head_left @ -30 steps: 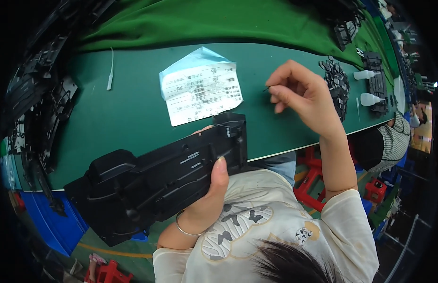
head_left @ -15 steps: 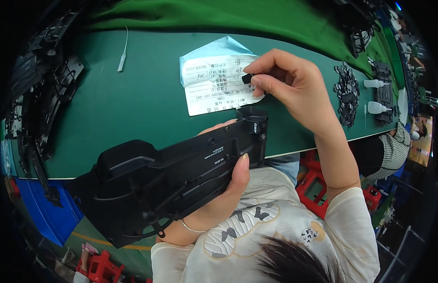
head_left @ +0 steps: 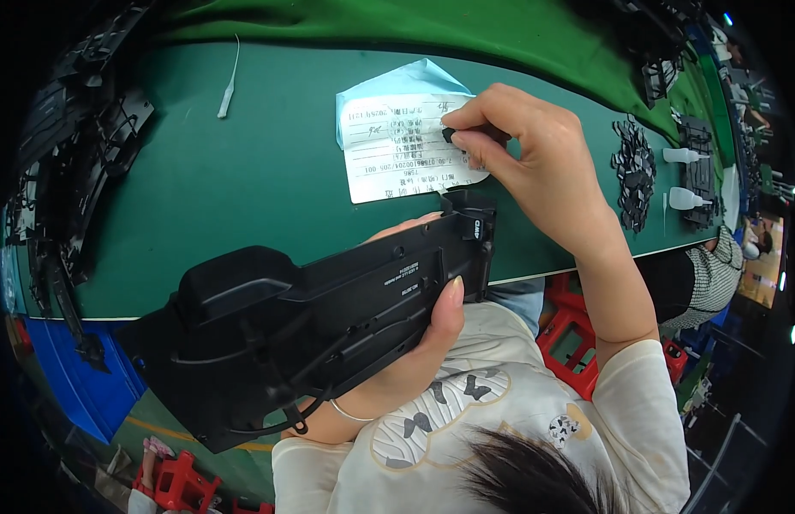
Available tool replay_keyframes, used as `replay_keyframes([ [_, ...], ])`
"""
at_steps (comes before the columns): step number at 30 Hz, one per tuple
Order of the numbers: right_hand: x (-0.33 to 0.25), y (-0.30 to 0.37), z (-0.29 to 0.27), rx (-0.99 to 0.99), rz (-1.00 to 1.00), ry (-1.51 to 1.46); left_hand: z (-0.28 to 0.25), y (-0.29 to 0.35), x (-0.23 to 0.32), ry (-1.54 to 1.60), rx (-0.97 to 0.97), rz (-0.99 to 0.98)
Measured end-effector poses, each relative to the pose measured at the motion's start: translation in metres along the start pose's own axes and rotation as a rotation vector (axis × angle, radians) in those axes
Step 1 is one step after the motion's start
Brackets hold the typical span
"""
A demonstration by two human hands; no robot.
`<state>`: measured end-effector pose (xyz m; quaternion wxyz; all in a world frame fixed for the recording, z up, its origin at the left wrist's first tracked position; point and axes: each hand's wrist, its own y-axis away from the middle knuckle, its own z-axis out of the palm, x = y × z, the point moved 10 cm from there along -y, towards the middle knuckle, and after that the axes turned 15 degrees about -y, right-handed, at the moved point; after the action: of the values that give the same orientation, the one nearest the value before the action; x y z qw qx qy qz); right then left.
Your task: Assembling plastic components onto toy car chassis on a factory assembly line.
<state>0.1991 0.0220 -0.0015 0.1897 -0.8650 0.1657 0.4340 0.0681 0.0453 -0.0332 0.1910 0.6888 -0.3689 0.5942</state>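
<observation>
My left hand (head_left: 427, 347) is wrapped round a long black moulded plastic panel (head_left: 363, 300), its thumb along the face and some fingertips showing over the far edge. The panel tilts over the table's near edge, its right end higher than the left. Between thumb and forefinger, my right hand (head_left: 534, 150) pinches a small black plastic piece (head_left: 449, 135), just beyond the panel's right end. Under that hand is a white printed paper slip (head_left: 389, 171) lying on a light blue sheet (head_left: 415, 79). My fingers partly cover the small piece.
On the green table (head_left: 269, 197) lies a thin white-tipped applicator (head_left: 227, 101). Black plastic parts (head_left: 115, 137) crowd the left. A pile of small black pieces (head_left: 633, 176) and two white squeeze bottles (head_left: 687, 200) are at right, near another person's sleeve (head_left: 714, 278). Below stands a blue bin (head_left: 80, 377).
The panel and my left hand sit slightly further right in view, and the paper has shifted a little up and right. The small piece stays pinched, more covered by my fingers.
</observation>
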Motion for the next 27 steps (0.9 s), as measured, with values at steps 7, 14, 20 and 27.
replay_keyframes([
  [7,-0.003,-0.002,0.003,-0.019,-0.019,0.057,0.000,0.001,0.000,-0.073,-0.034,-0.014],
  [14,-0.004,-0.003,0.003,-0.031,-0.008,0.074,0.001,0.000,-0.002,-0.030,-0.048,-0.056],
  [20,-0.007,-0.002,0.004,-0.052,-0.048,0.124,0.000,0.000,0.002,-0.006,-0.012,0.007],
  [27,0.001,0.000,-0.008,0.035,0.042,-0.013,-0.002,-0.001,0.003,-0.025,0.013,0.043],
])
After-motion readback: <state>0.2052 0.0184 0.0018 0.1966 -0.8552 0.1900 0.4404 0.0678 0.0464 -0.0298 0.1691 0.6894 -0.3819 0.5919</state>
